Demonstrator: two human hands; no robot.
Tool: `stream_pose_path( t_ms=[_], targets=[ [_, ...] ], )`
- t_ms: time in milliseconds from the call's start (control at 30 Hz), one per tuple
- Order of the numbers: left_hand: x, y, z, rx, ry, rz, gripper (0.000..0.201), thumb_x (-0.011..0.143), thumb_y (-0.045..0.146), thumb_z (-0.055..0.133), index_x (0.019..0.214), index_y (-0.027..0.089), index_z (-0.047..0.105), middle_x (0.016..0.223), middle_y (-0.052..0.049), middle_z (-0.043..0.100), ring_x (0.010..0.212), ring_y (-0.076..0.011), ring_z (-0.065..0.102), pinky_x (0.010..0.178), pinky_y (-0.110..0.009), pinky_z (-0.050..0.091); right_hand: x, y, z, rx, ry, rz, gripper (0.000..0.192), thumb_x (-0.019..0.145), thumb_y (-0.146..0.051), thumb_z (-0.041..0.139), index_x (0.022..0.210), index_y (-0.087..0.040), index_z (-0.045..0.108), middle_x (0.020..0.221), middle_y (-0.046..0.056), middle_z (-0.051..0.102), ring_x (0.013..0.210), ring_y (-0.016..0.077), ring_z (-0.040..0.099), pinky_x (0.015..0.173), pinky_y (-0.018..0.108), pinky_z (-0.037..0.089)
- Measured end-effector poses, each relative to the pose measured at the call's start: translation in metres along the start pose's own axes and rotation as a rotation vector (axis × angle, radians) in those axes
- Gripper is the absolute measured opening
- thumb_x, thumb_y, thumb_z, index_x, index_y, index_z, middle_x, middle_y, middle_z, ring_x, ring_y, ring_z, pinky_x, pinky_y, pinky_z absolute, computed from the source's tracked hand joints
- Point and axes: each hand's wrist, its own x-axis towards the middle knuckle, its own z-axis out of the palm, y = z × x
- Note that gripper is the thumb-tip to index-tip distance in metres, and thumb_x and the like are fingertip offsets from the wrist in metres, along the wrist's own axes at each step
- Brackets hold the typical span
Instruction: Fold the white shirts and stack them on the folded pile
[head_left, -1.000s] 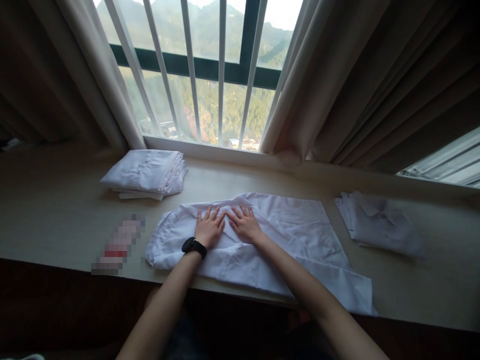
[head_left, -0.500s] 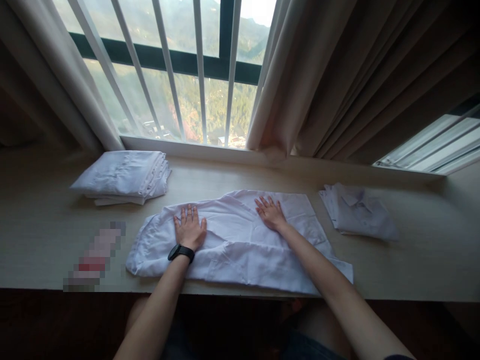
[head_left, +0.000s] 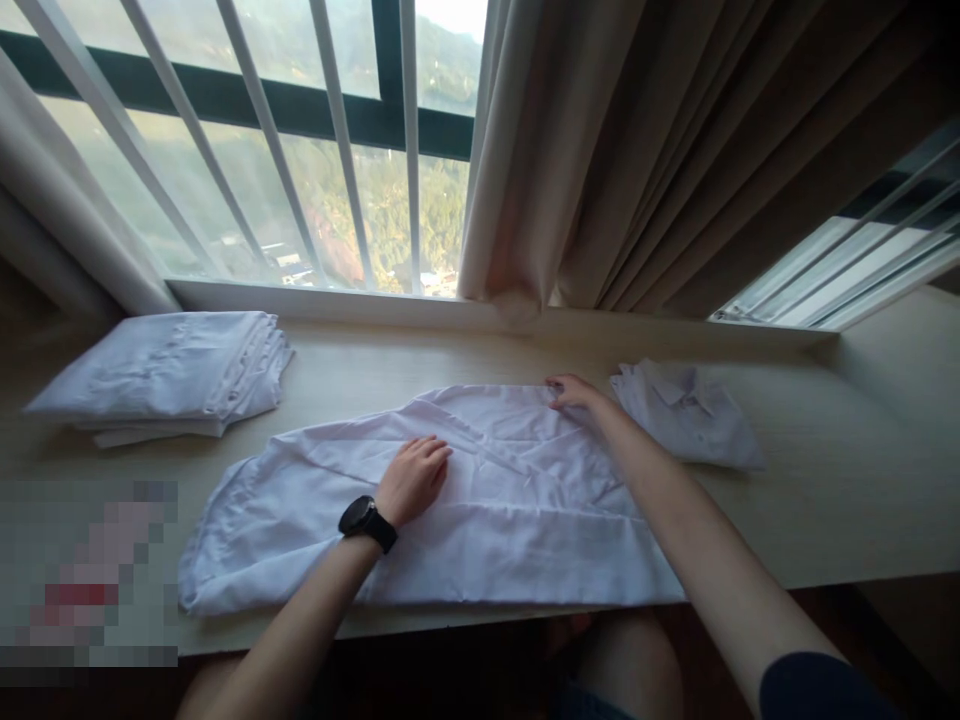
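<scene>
Rightward my right hand (head_left: 574,392) slid, fingertips pinching the white cotton garment's (head_left: 480,500) far corner; left hand (head_left: 412,478) pressed it, grip spread flat.

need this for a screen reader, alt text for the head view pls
A person's left hand rests flat on a white garment spread on a wooden ledge, while the right hand touches its far edge. Folded stack left, another shirt right.
</scene>
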Motion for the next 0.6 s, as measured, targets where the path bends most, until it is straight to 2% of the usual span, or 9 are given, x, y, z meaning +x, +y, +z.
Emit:
stream_pose_path(
  t_ms=[100, 167, 267, 333, 433, 500, 600],
  targets=[
    [0.023, 0.056, 0.010, -0.043, -0.088, 0.010, 0.037, 0.102, 0.037, 0.040, 0.126, 0.025, 0.065, 0.138, -0.009, 0.062, 0.139, -0.0304, 0.047, 0.115, -0.059, 0.036, 0.008, -0.001, -0.015, -0.114, -0.076, 0.016, 0.050, 0.061, -0.028, 0.083, 0.110, -0.021, 0.075, 0.110, 0.007, 0.074, 0.099, 0.0237, 0.068, 0.087, 0.028, 0.050],
    [0.030, 0.091, 0.020, -0.042, -0.091, 0.046, 0.040, 0.101, 0.044, 0.042, 0.132, 0.029, 0.061, 0.144, -0.008, 0.057, 0.144, -0.0324, 0.039, 0.117, -0.064, 0.028, 0.006, -0.006, -0.023, -0.210, -0.083, 0.028, 0.041, 0.061, -0.031, 0.084, 0.100, -0.020, 0.078, 0.104, 0.009, 0.075, 0.097, 0.0252, 0.067, 0.086, 0.031, 0.049],
    [0.032, 0.128, 0.042, -0.050, -0.060, 0.107, 0.045, 0.099, 0.046, 0.045, 0.142, 0.034, 0.054, 0.152, -0.007, 0.049, 0.148, -0.0327, 0.032, 0.120, -0.066, 0.020, -0.004, -0.015, -0.036, -0.320, -0.071, 0.019, 0.035, 0.065, -0.025, 0.081, 0.099, -0.020, 0.077, 0.105, 0.010, 0.074, 0.098, 0.0254, 0.065, 0.086, 0.033, 0.046],
    [0.029, 0.139, 0.060, -0.052, -0.037, 0.075, 0.048, 0.099, 0.043, 0.045, 0.146, 0.034, 0.050, 0.157, -0.007, 0.043, 0.149, -0.0340, 0.030, 0.120, -0.067, 0.018, -0.015, -0.019, -0.047, -0.348, -0.059, 0.004, 0.030, 0.071, -0.018, 0.075, 0.101, -0.019, 0.076, 0.104, 0.010, 0.073, 0.095, 0.0235, 0.065, 0.085, 0.032, 0.046],
    [0.024, 0.144, 0.082, -0.045, -0.024, 0.011, 0.048, 0.099, 0.041, 0.043, 0.147, 0.033, 0.049, 0.158, -0.008, 0.041, 0.149, -0.0347, 0.029, 0.119, -0.068, 0.017, -0.039, -0.022, -0.065, -0.368, -0.008, -0.039, 0.029, 0.081, -0.014, 0.064, 0.108, -0.019, 0.073, 0.109, 0.010, 0.071, 0.097, 0.0221, 0.063, 0.082, 0.029, 0.044],
    [0.021, 0.142, 0.088, -0.045, -0.021, 0.010, 0.048, 0.100, 0.040, 0.041, 0.147, 0.032, 0.049, 0.158, -0.007, 0.041, 0.149, -0.0342, 0.028, 0.120, -0.068, 0.016, -0.063, -0.022, -0.075, -0.378, 0.051, -0.086, 0.029, 0.087, -0.014, 0.057, 0.112, -0.019, 0.070, 0.114, 0.011, 0.068, 0.101, 0.0222, 0.061, 0.083, 0.029, 0.042],
    [0.019, 0.142, 0.089, -0.040, -0.017, 0.024, 0.048, 0.099, 0.040, 0.043, 0.147, 0.033, 0.049, 0.159, -0.006, 0.040, 0.150, -0.0341, 0.027, 0.120, -0.067, 0.015, -0.110, -0.021, -0.079, -0.430, 0.221, -0.193, 0.029, 0.092, -0.011, 0.047, 0.108, -0.015, 0.070, 0.110, 0.013, 0.065, 0.102, 0.0229, 0.057, 0.086, 0.031, 0.040]
  ],
)
